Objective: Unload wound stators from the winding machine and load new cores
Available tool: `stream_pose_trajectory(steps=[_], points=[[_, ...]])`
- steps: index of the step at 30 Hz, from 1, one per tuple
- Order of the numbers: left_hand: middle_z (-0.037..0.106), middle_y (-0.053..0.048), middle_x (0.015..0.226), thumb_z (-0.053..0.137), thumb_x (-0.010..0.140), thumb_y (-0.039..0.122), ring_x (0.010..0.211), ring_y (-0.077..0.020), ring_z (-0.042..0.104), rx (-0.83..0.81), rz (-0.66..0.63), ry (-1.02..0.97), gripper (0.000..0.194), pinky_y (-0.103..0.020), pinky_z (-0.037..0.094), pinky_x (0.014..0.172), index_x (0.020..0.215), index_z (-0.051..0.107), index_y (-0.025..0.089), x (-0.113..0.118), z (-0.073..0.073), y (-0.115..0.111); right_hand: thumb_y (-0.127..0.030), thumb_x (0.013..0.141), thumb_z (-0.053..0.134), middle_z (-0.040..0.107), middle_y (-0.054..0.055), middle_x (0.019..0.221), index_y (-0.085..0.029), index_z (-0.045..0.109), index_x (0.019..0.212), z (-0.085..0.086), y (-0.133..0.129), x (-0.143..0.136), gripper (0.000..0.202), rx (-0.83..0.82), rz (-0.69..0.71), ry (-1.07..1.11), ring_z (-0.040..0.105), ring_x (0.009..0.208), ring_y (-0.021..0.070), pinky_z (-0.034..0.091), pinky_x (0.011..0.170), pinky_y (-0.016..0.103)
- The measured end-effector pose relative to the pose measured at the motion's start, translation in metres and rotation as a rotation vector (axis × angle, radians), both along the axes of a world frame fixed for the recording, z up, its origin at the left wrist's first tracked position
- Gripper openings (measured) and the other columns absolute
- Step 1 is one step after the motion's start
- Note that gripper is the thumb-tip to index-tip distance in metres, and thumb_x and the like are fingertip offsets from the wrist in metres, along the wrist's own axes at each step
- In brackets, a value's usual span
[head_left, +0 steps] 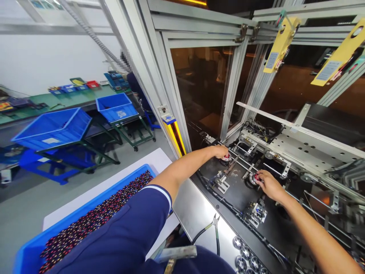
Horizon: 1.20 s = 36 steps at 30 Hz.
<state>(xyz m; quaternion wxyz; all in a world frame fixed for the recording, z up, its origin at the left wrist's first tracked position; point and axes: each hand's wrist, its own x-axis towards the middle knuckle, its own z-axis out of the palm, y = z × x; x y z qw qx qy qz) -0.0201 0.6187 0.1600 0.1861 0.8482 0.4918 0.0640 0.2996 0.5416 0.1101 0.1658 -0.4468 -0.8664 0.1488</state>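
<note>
At the far left station of the machine, my left hand (pixel 220 151) is closed with its fingertips on a small round red-and-silver part (pixel 227 156). That part sits on a round holder on the black machine plate (pixel 235 185). My right hand (pixel 269 185) pinches a similar red part (pixel 256 177) at the neighbouring station, on a round silver-rimmed holder (pixel 251 179). Fingers partly cover both parts. Small metal clamp fixtures (pixel 221 182) stand on the plate in front of the stations.
Diagonal cutters (pixel 216 224) lie on the metal ledge near several star-patterned metal rings (pixel 241 262). A blue bin (pixel 146 167) full of small dark round parts stands at left. Yellow tools (pixel 281 47) hang above. Frame posts and metal rods surround the work area. A person sits behind the frame.
</note>
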Motion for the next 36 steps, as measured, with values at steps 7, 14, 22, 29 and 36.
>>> stream_pose_trajectory(steps=[7,14,22,29,36], points=[[0.062,-0.011,0.128,0.060,0.096,0.036,0.110,-0.0227,0.064,-0.008,0.007,-0.046,0.035,-0.045,0.057,0.093,0.125,0.060,0.017,0.002,0.011,-0.015,-0.044,0.099,0.049,0.061,0.014,0.128,-0.020,0.064,0.100,0.069,-0.082,-0.025,0.028,0.018,-0.048,0.249,0.061,0.117,0.0248,0.051,0.103,0.045],[0.057,-0.012,0.138,0.059,0.097,0.034,0.126,-0.0220,0.056,0.057,0.045,-0.327,0.027,-0.039,0.046,0.108,0.114,0.068,0.015,-0.055,0.015,-0.118,-0.035,0.101,0.045,0.060,0.016,0.128,-0.022,0.060,0.105,0.038,-0.225,-0.074,0.020,-0.116,0.014,0.269,0.063,0.117,0.0241,0.055,0.097,0.040],[0.065,-0.010,0.122,0.060,0.097,0.036,0.104,-0.0209,0.065,-0.145,0.235,-0.133,0.031,-0.043,0.057,0.091,0.120,0.062,0.017,-0.091,-0.068,-0.274,-0.036,0.097,0.061,0.066,0.007,0.118,-0.016,0.065,0.111,-0.050,-0.209,-0.191,0.024,-0.198,0.209,0.065,0.064,0.106,0.0204,0.055,0.094,0.044],[0.063,-0.010,0.127,0.060,0.096,0.036,0.110,-0.0226,0.064,-0.046,0.403,-0.004,0.033,-0.045,0.057,0.094,0.124,0.061,0.017,-0.087,-0.081,-0.294,-0.035,0.097,0.061,0.062,0.009,0.128,-0.017,0.063,0.119,-0.035,-0.207,-0.204,0.028,-0.021,0.185,-0.009,0.062,0.115,0.0232,0.054,0.098,0.047],[0.055,-0.016,0.141,0.058,0.097,0.032,0.130,-0.0275,0.055,0.205,0.055,-0.104,0.028,-0.045,0.045,0.110,0.119,0.064,0.016,-0.029,0.017,-0.238,-0.036,0.098,0.050,0.066,0.014,0.127,-0.021,0.066,0.120,0.046,-0.226,0.027,0.032,0.206,-0.096,-0.063,0.061,0.119,0.0255,0.047,0.109,0.046]])
